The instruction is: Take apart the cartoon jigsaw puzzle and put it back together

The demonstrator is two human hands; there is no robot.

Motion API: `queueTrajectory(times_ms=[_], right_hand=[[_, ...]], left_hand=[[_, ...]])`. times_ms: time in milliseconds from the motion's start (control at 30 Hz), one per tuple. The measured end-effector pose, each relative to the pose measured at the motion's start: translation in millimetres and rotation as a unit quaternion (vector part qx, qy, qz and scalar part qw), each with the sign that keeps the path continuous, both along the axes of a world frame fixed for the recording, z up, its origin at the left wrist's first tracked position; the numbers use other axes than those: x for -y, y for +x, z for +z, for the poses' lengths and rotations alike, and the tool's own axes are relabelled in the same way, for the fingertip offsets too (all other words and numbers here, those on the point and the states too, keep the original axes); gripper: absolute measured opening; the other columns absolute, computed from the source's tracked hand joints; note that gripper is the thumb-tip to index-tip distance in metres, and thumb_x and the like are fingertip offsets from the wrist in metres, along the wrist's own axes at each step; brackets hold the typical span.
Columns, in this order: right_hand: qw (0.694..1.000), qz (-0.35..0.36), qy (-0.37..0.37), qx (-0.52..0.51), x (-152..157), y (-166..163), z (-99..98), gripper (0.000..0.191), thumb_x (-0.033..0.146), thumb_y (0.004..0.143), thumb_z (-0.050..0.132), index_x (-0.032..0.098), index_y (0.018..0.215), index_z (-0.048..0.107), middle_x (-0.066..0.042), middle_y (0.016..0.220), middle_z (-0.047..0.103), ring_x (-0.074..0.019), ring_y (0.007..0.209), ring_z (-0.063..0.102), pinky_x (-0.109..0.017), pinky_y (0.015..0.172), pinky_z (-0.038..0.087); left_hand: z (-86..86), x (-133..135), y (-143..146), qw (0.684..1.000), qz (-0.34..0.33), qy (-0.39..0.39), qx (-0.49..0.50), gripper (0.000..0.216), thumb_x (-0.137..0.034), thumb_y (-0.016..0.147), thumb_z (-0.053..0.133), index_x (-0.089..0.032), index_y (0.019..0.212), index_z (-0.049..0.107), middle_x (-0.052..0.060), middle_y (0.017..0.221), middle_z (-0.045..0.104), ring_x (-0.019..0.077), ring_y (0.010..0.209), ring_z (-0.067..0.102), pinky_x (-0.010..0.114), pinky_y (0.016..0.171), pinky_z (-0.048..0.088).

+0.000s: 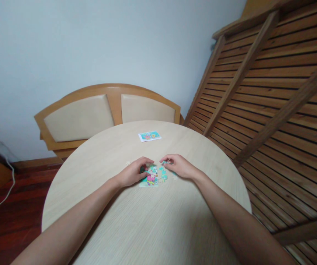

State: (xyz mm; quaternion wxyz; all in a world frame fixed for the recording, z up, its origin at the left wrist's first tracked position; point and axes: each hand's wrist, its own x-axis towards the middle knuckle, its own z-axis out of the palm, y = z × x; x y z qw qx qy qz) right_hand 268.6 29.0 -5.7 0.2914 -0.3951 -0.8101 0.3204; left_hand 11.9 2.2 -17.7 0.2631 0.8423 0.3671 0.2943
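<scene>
On a round, pale table (pixel 131 217) with fine streaks of wood grain, the head view shows a partly assembled jigsaw puzzle (pixel 152 180) near the middle of the top. It is flat, with printed teal, pink and yellow patches and a straight lower edge; part of its left side is hidden by a hand. Loose puzzle pieces (pixel 163 173), knobbed in outline and mostly teal, lie in a small cluster just to its right, and a pale piece (pixel 128 163) lies on the far left of it. Farther back sits a flat, rectangular picture sheet (pixel 149 136) with a teal print and a white border. Behind the table stands an arched wooden headboard (pixel 113 106) with smooth cream panels; to the right leans a rough brown slatted wooden frame (pixel 285 92).

Both bare forearms reach inward from the lower corners. The left hand (pixel 134 172) bends over the puzzle's left side, its fingers curved and pointing right; thumb and forefinger stand clearly apart, with nothing seen gripped between them. The right hand (pixel 181 166) faces it from beyond the loose pieces, palm down, fingers pointing left and loosely curled. A teal piece (pixel 167 162) shows between its thumb and forefinger; whether it is pinched, I cannot tell.
</scene>
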Motion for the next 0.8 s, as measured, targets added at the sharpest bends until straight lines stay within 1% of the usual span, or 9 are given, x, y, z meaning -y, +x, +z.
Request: queueTrajectory(times_ms=[67, 167, 233, 300, 367, 467, 600, 700, 800], right_hand=[[1.0, 0.0, -0.017, 0.005, 1, 0, 1.2, 0.021, 0.021, 0.085, 0.06, 0.016, 0.102, 0.073, -0.005, 0.086, 0.072, -0.0169, 0.076, 0.063, -0.029, 0.071, 0.049], [0.997, 0.002, -0.067, -0.039, -1, -1, -1.1, 0.02, 0.021, 0.086, 0.06, 0.015, 0.103, 0.07, -0.005, 0.087, 0.072, -0.0165, 0.074, 0.066, -0.028, 0.067, 0.05], [0.995, 0.003, -0.075, -0.068, -3, 0, -4.0, 0.02, 0.019, 0.084, 0.061, 0.015, 0.102, 0.068, -0.006, 0.092, 0.072, -0.0169, 0.08, 0.069, -0.029, 0.073, 0.052], [0.994, -0.001, -0.066, -0.085, -5, 0, -6.3, 0.02, 0.015, 0.082, 0.062, 0.015, 0.101, 0.067, -0.007, 0.096, 0.073, -0.0174, 0.088, 0.069, -0.03, 0.081, 0.053], [0.994, -0.006, -0.061, -0.086, -6, 0, -7.5, 0.018, 0.014, 0.082, 0.061, 0.015, 0.099, 0.068, -0.008, 0.097, 0.074, -0.0177, 0.091, 0.069, -0.031, 0.084, 0.052], [0.995, -0.009, -0.062, -0.073, -6, 1, -7.6, 0.012, 0.015, 0.083, 0.06, 0.015, 0.093, 0.068, -0.008, 0.095, 0.074, -0.0176, 0.087, 0.069, -0.031, 0.081, 0.052], [0.995, -0.01, -0.063, -0.076, -6, 1, -7.6, 0.016, 0.013, 0.083, 0.058, 0.016, 0.095, 0.067, -0.007, 0.095, 0.074, -0.0162, 0.083, 0.068, -0.029, 0.077, 0.052], [0.998, -0.013, -0.048, -0.042, -7, 2, -7.7, 0.014, 0.014, 0.084, 0.058, 0.016, 0.092, 0.068, -0.007, 0.093, 0.074, -0.0167, 0.082, 0.068, -0.028, 0.074, 0.051], [0.999, -0.033, -0.008, 0.013, -7, 4, -6.9, 0.015, 0.009, 0.082, 0.059, 0.016, 0.088, 0.07, -0.007, 0.093, 0.075, -0.0177, 0.087, 0.068, -0.028, 0.078, 0.049]], left_hand=[[3.7, 1, 0, 0.999, 0.028, 0.021, -0.031, 0.035, -0.026, 0.088, 0.062, -0.018, 0.123, 0.059, 0.009, 0.114, 0.066, 0.021, 0.097, 0.063, 0.037, 0.09, 0.051], [9.8, 3, -4, 0.992, 0.043, 0.073, -0.097, 0.045, -0.039, 0.086, 0.068, -0.017, 0.124, 0.06, 0.011, 0.12, 0.066, 0.027, 0.109, 0.061, 0.042, 0.098, 0.047], [12.2, 3, -7, 0.986, 0.039, 0.087, -0.134, 0.051, -0.043, 0.083, 0.07, -0.017, 0.126, 0.061, 0.012, 0.121, 0.067, 0.0294, 0.11, 0.061, 0.044, 0.099, 0.047], [12.7, 2, -10, 0.985, 0.032, 0.081, -0.149, 0.053, -0.044, 0.082, 0.071, -0.017, 0.126, 0.061, 0.012, 0.118, 0.068, 0.0299, 0.108, 0.061, 0.044, 0.097, 0.048], [11.4, 1, -11, 0.987, 0.027, 0.066, -0.141, 0.053, -0.042, 0.081, 0.072, -0.017, 0.126, 0.061, 0.012, 0.117, 0.068, 0.0298, 0.108, 0.061, 0.043, 0.095, 0.048], [7.5, -2, -13, 0.993, 0.023, 0.038, -0.108, 0.055, -0.039, 0.078, 0.075, -0.017, 0.126, 0.061, 0.012, 0.119, 0.067, 0.0292, 0.109, 0.061, 0.042, 0.095, 0.048], [2.2, -3, -13, 0.998, 0.009, -0.006, -0.056, 0.057, -0.034, 0.077, 0.076, -0.019, 0.128, 0.058, 0.011, 0.122, 0.063, 0.0265, 0.11, 0.06, 0.041, 0.098, 0.048], [0.9, -3, -12, 0.999, -0.003, -0.032, -0.028, 0.057, -0.03, 0.077, 0.074, -0.02, 0.13, 0.055, 0.011, 0.123, 0.061, 0.0248, 0.111, 0.059, 0.041, 0.098, 0.047], [1.6, -2, -11, 0.999, -0.012, -0.031, -0.02, 0.054, -0.026, 0.077, 0.073, -0.02, 0.129, 0.056, 0.01, 0.123, 0.06, 0.0241, 0.109, 0.058, 0.041, 0.098, 0.047]])
